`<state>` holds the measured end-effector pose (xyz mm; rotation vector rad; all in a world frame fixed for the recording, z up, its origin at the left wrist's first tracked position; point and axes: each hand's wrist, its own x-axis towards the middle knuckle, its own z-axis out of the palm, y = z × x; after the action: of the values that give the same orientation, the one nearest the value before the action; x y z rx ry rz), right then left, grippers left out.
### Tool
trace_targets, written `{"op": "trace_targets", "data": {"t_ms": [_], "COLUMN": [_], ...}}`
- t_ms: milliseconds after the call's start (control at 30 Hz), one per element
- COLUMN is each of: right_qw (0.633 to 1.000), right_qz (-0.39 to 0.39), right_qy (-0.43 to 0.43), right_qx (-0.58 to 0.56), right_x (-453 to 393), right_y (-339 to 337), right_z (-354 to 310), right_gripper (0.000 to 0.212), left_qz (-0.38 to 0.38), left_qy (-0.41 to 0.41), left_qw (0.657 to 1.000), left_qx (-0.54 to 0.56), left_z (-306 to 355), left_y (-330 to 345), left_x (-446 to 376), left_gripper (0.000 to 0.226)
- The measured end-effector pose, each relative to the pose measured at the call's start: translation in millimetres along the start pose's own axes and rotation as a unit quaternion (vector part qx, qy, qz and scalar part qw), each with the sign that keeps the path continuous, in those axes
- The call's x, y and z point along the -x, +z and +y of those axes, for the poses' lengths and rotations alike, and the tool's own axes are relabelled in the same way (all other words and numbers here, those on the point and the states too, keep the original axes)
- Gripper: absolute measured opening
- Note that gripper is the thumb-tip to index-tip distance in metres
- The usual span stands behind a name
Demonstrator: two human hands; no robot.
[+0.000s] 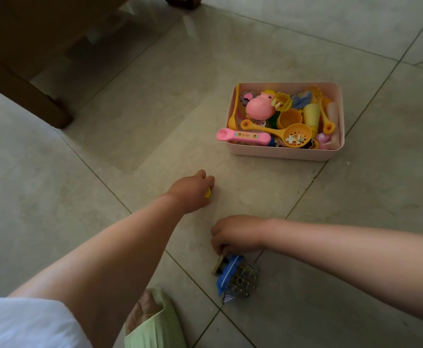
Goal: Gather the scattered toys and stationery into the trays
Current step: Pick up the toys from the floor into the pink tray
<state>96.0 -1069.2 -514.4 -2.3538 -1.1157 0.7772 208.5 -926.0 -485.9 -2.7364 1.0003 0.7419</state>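
Left hand (192,189) down on the floor (105,159), grip closed around a small yellow piece (207,192); right hand (238,234) pinches a blue toy (228,275); pink tray (280,151) full beyond.

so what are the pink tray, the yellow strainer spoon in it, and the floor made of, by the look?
Pink tray: likely moulded plastic, matte, with thin even walls and rounded corners.
Yellow strainer spoon: glossy plastic, one uniform colour, moulded holes in the bowl.
Floor: polished stone or ceramic tile, going by the grout lines and soft reflections; which one, I can't tell.
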Motion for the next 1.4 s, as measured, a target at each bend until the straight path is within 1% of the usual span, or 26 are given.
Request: {"op": "trace_targets", "data": {"t_ms": [167,300,400,467,600,700,800,900,1033,1100,1167,1233,1300,1333,1400], "right_qw": [0.993,0.978,0.964,0.951,0.925,0.895,0.846,0.789,0.715,0.662,0.598,0.549,0.518,0.512,0.511], "right_qz": [0.056,0.116,0.188,0.243,0.328,0.383,0.451,0.510,0.570,0.603,0.635,0.651,0.655,0.648,0.627], "right_qy": [0.100,0.171,0.187,0.189,0.188,0.224,0.278,0.336,0.393,0.434,0.472,0.504,0.532,0.546,0.572], "right_qx": [-0.004,-0.009,-0.012,-0.018,-0.032,-0.043,-0.054,-0.067,-0.091,-0.101,-0.128,-0.141,-0.143,-0.141,-0.136], "right_x": [16,31,37,40,49,63,80,98,120,129,138,144,147,148,146], "right_y": [-22,-44,-64,-81,-113,-131,-147,-158,-158,-155,-152,-149,-145,-142,-138], "right_z": [29,53,57,56,59,70,85,97,113,121,128,134,138,139,140], "right_gripper": [0.015,0.016,0.012,0.010,0.011,0.010,0.009,0.010,0.007,0.007,0.008,0.008,0.009,0.009,0.009], "left_qz": [0.001,0.026,0.080,0.130,0.228,0.282,0.307,0.326,0.328,0.321,0.305,0.285,0.268,0.258,0.242], "left_qy": [-0.004,-0.014,-0.050,-0.078,-0.106,-0.118,-0.109,-0.075,-0.047,-0.040,-0.041,-0.045,-0.035,-0.027,-0.021], "left_qw": [1.000,0.999,0.996,0.988,0.966,0.945,0.931,0.920,0.911,0.910,0.911,0.917,0.928,0.935,0.945], "left_qx": [-0.003,-0.011,0.004,0.023,0.065,0.116,0.164,0.204,0.246,0.259,0.273,0.276,0.257,0.244,0.219], "left_z": [2,5,6,4,7,18,33,52,72,80,87,92,96,99,100], "left_y": [-9,-18,-30,-40,-64,-84,-106,-124,-139,-143,-144,-139,-130,-125,-116], "left_x": [-7,-10,-13,-17,-25,-35,-50,-67,-88,-96,-103,-107,-108,-108,-106], "left_gripper": [0.031,0.034,0.035,0.033,0.034,0.040,0.043,0.039,0.038,0.039,0.040,0.043,0.045,0.047,0.054]}}
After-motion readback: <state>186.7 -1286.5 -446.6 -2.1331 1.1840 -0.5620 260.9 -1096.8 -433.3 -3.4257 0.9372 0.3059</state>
